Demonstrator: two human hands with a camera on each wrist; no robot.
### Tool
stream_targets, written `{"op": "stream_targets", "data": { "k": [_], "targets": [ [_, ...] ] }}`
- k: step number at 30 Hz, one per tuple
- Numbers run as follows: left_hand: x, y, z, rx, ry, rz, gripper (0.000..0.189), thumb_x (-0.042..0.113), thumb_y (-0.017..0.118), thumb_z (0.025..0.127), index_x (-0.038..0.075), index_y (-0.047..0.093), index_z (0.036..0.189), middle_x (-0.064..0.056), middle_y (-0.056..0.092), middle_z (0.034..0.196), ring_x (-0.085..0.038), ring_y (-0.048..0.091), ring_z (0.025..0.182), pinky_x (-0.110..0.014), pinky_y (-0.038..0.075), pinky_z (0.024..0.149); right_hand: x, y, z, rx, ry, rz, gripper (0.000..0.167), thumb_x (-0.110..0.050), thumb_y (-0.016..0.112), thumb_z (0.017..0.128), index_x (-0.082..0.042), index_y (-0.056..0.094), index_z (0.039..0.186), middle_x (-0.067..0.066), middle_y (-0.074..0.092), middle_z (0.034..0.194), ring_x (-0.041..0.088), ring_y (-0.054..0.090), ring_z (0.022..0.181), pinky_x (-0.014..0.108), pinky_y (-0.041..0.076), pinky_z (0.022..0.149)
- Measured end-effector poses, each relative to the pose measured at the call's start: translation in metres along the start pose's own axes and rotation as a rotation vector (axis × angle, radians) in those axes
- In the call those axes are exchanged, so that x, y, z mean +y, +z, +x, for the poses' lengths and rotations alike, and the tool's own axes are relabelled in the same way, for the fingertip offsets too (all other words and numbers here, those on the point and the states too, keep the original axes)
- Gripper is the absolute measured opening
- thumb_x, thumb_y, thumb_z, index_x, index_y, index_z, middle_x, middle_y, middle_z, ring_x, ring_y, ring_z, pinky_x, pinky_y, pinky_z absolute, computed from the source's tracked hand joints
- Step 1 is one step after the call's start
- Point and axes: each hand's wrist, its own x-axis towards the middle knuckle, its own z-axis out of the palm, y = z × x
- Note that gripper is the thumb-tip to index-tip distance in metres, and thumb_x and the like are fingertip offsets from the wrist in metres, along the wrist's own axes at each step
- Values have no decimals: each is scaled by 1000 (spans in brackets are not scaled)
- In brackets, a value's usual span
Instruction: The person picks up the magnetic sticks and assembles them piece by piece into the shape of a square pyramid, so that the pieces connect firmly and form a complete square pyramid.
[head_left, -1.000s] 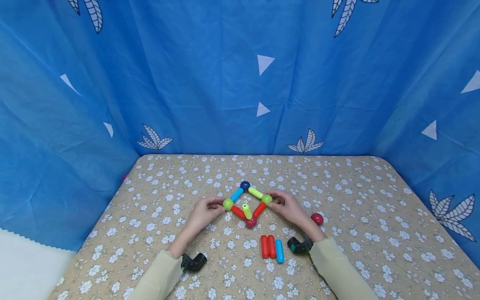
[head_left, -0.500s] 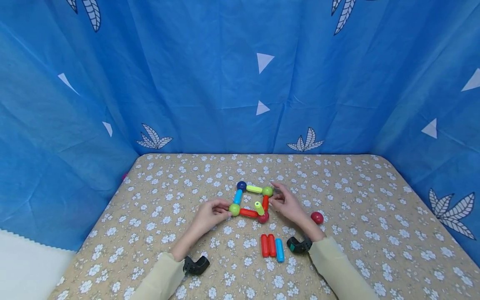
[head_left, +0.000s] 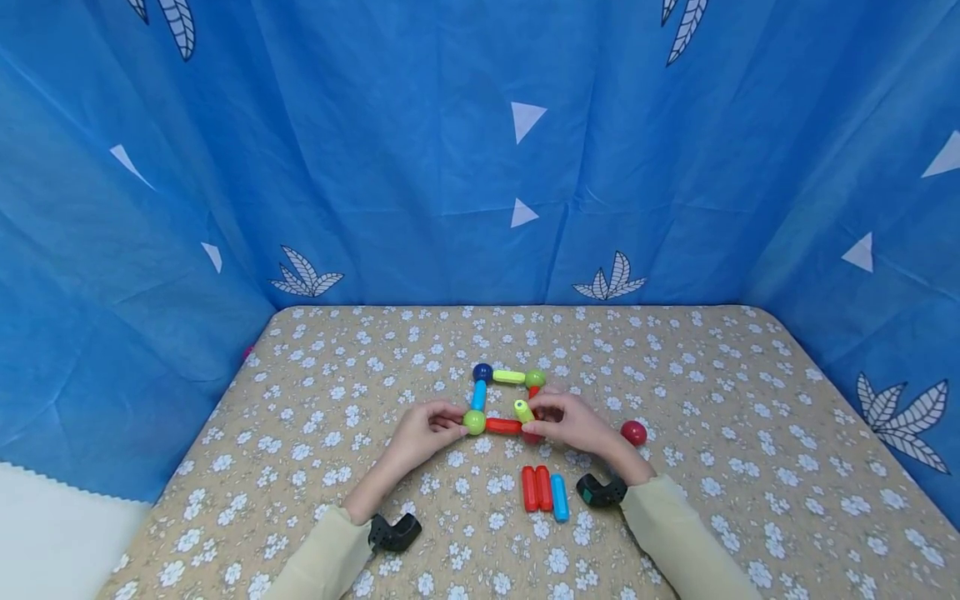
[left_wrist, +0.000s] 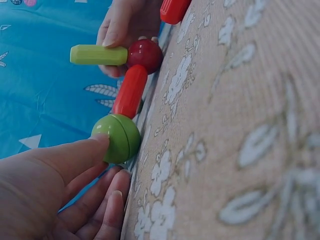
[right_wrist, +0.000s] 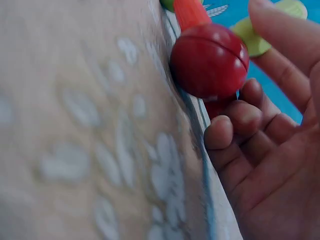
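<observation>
On the flowered tablecloth [head_left: 675,367] lies a square frame of magnetic sticks and balls [head_left: 507,400]. My left hand [head_left: 457,423] pinches the green ball [head_left: 474,422] [left_wrist: 117,138] at its near left corner. At the near right corner sits a red ball [right_wrist: 209,60] [left_wrist: 145,54] with a yellow-green stick [head_left: 522,411] [left_wrist: 97,54] standing up from it. My right hand [head_left: 538,418] grips that stick, and its other fingers [right_wrist: 227,132] curl beside the red ball. A dark blue ball [head_left: 482,372] and a second green ball [head_left: 535,378] mark the far corners.
Two red sticks [head_left: 537,489] and a blue stick [head_left: 559,498] lie loose in front of the frame, with a loose red ball [head_left: 633,432] to the right. Blue patterned curtains [head_left: 480,167] wall the table on three sides. Black wrist cameras [head_left: 393,532] sit on both sleeves.
The frame has turned from a diamond to a square facing me. My right hand left the far green ball and now grips the upright yellow-green stick; my left hand stayed on its green ball.
</observation>
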Motion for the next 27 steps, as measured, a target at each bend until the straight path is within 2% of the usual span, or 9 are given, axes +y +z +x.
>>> {"op": "stream_targets", "data": {
  "k": [5,9,11,16,18,21,23,27],
  "targets": [
    [2,1,0,3,1,14,22,7,75,79,-1,68,98,-3,66,84,-15,62,73,-25,52,64,0,1,1,21,22,23,15,-25,70,85,-13,67,94,0,49,78,18,46,73,27,39,61],
    [2,1,0,-7,9,10,22,6,75,79,-2,68,98,-4,65,85,-16,62,74,-25,52,64,2,0,1,24,3,41,13,-24,70,86,-13,65,90,0,49,78,16,46,72,26,40,60],
    [2,2,-1,-12,9,11,21,6,75,79,-2,68,97,-4,65,85,-16,62,74,-25,52,64,-7,-2,-1,24,-4,43,11,-19,69,87,-10,64,89,0,49,77,15,45,71,26,40,60],
    [2,3,-4,-34,3,21,21,7,75,79,-2,68,95,-4,65,83,-16,61,73,-25,52,63,-3,-2,-2,30,6,30,9,-17,69,87,-10,64,90,0,50,78,16,46,71,27,40,60],
    [3,3,-5,-44,-2,27,21,7,75,79,-2,67,95,-3,65,83,-16,61,73,-25,52,64,9,0,0,29,9,26,12,-23,70,86,-14,64,90,0,51,78,17,47,72,27,41,61],
    [6,3,-6,-49,-19,38,20,8,75,79,-1,67,96,-3,65,83,-15,61,73,-25,52,64,11,-3,0,8,2,31,15,-27,71,85,-16,64,91,1,52,80,19,47,73,28,41,62],
    [7,3,-7,-21,-36,47,18,10,74,80,1,68,95,-2,65,84,-14,61,73,-26,52,63,11,-4,-1,-16,-8,35,17,-29,72,84,-17,64,92,1,52,81,20,48,74,28,42,62],
    [10,4,-9,81,-40,60,10,12,73,82,7,69,89,1,64,81,-12,61,69,-25,51,60,10,-9,-2,-76,-12,16,21,-29,74,82,-18,64,97,1,53,84,19,50,75,29,45,64]
  ]
}}
